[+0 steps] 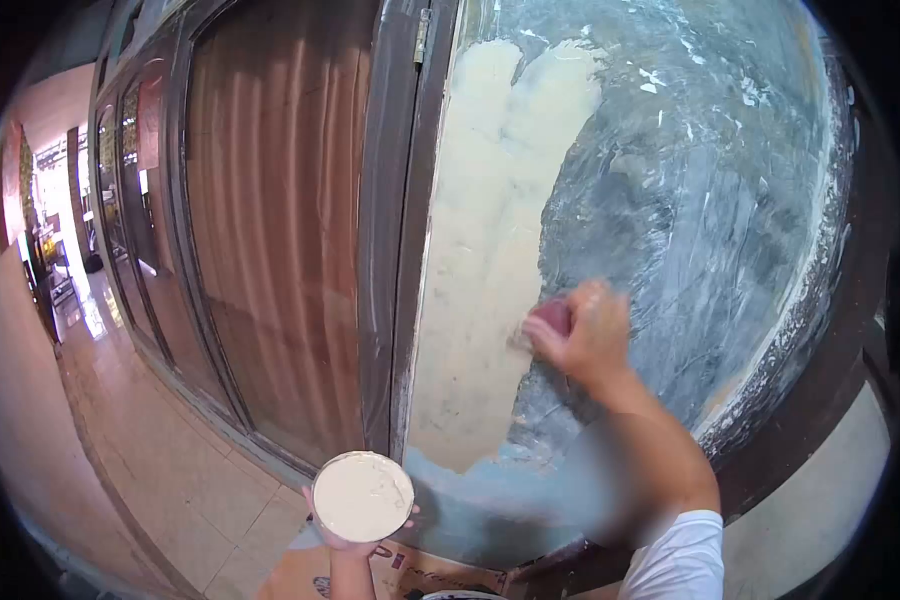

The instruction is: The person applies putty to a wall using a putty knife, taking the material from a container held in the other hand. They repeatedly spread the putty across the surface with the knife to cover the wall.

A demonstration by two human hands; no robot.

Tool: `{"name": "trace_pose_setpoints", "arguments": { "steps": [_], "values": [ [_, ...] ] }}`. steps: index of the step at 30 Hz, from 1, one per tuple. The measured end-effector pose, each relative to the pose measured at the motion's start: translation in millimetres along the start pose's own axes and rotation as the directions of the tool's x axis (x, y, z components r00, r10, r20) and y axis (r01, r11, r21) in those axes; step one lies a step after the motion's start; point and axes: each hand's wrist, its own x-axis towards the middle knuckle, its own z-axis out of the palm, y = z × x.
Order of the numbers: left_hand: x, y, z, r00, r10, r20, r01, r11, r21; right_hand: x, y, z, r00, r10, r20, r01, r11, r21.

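Observation:
My left hand (342, 546) is wrapped round a round tub (411, 513) from below, at the bottom of the view. Smooth cream-coloured putty (363, 495) fills it to the rim. Higher and to the right, my right hand (592, 335) is closed on a putty knife (552, 318) with a dark red handle. The blade is blurred and mostly hidden, held against the wall (660, 220) at the right edge of a cream putty patch (485, 210). That patch runs down the wall's left side; the rest of the surface is mottled grey-blue.
A dark wooden door frame (385, 220) borders the wall on the left, with a glass pane and brown curtain (280, 220) beside it. Printed cardboard (295, 567) lies below on the tiled floor (185, 490). Dark trim (820, 330) edges the wall's right side.

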Motion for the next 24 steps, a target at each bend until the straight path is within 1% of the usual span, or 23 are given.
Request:
{"name": "trace_pose_setpoints", "arguments": {
  "steps": [1,2,3,4,5,6,7,8,9,11,12,13,14,15,17,18,19,20,21,22,23,24],
  "values": [
    [-3.2,1.6,3.2,1.000,-0.008,-0.012,0.009,0.999,0.039,-22.3,-11.9,0.8,0.986,-0.078,0.148,0.078,0.997,0.009],
    [-5.2,7.0,-1.6,0.999,0.015,-0.042,-0.007,0.981,0.191,-33.0,-13.3,2.1,0.985,-0.081,0.151,0.081,0.997,0.007],
    [-5.1,10.3,-2.5,0.997,0.044,-0.066,-0.019,0.940,0.341,-34.5,-14.4,-0.2,0.972,-0.119,0.200,0.128,0.991,-0.033],
    [-4.0,12.7,-2.9,0.997,0.045,-0.063,-0.021,0.940,0.341,-32.7,-14.5,-1.9,0.957,-0.151,0.249,0.173,0.982,-0.070],
    [-3.5,14.4,-2.9,0.997,0.056,-0.049,-0.037,0.943,0.331,-22.2,-2.2,-3.4,0.985,-0.054,0.162,0.069,0.994,-0.087],
    [-2.2,13.3,-1.4,0.997,0.066,-0.036,-0.052,0.946,0.319,8.6,9.0,-12.2,0.996,0.044,0.074,-0.037,0.995,-0.097],
    [0.6,11.8,-0.2,0.997,0.062,-0.038,-0.046,0.947,0.319,29.0,23.1,-15.2,0.986,0.147,-0.077,-0.152,0.986,-0.064],
    [1.9,10.5,0.6,0.996,0.067,-0.062,-0.045,0.951,0.305,37.0,32.3,-18.1,0.942,0.252,-0.219,-0.262,0.965,-0.016],
    [1.1,9.8,1.1,0.994,0.070,-0.089,-0.041,0.955,0.293,32.1,32.0,-20.9,0.942,0.260,-0.214,-0.271,0.962,-0.022],
    [0.7,8.6,2.0,0.993,0.065,-0.098,-0.032,0.952,0.305,23.0,30.2,-26.9,0.932,0.325,-0.163,-0.315,0.945,0.086],
    [-1.6,8.2,2.7,0.992,0.072,-0.105,-0.034,0.944,0.327,3.1,19.7,-21.8,0.956,0.289,-0.054,-0.284,0.955,0.088],
    [-4.2,7.6,1.6,0.990,0.083,-0.112,-0.039,0.937,0.346,-23.0,5.5,-18.0,0.987,0.155,0.042,-0.158,0.985,0.067],
    [-5.9,7.4,-1.6,0.995,0.076,-0.070,-0.048,0.940,0.338,-39.9,-4.0,-14.2,0.990,0.016,0.140,-0.025,0.998,0.062],
    [-6.1,6.5,-2.0,0.995,0.076,-0.069,-0.049,0.942,0.333,-41.8,-4.8,-9.9,0.990,0.012,0.141,-0.021,0.998,0.061],
    [-5.0,7.5,-0.1,0.993,0.064,-0.097,-0.027,0.940,0.339,-41.8,-5.3,-3.6,0.982,-0.112,0.154,0.119,0.992,-0.039],
    [-4.5,8.7,-2.2,0.993,0.062,-0.099,-0.025,0.940,0.341,-19.6,4.2,-4.7,0.996,-0.016,0.092,0.022,0.998,-0.062],
    [-3.5,10.2,-7.1,0.994,0.052,-0.092,-0.019,0.945,0.326,6.4,15.5,-9.8,0.996,-0.013,0.092,0.019,0.998,-0.061],
    [-3.4,12.1,-8.9,0.995,0.039,-0.087,-0.010,0.950,0.313,30.9,26.1,-16.9,0.991,0.113,-0.071,-0.119,0.989,-0.085],
    [-4.7,11.6,-7.9,0.995,0.034,-0.093,-0.003,0.948,0.317,39.4,31.3,-21.8,0.945,0.232,-0.233,-0.258,0.962,-0.088],
    [-5.7,10.1,-6.8,0.997,0.020,-0.080,0.003,0.961,0.275,33.4,33.4,-24.0,0.943,0.238,-0.232,-0.265,0.960,-0.091],
    [-6.2,11.0,-5.3,0.998,0.007,-0.064,0.008,0.972,0.233,24.8,34.9,-25.5,0.953,0.233,-0.192,-0.250,0.966,-0.068],
    [-7.9,12.6,-3.6,0.998,0.006,-0.061,0.008,0.972,0.233,17.2,33.1,-25.1,0.963,0.221,-0.154,-0.230,0.972,-0.044]
  ]
}}
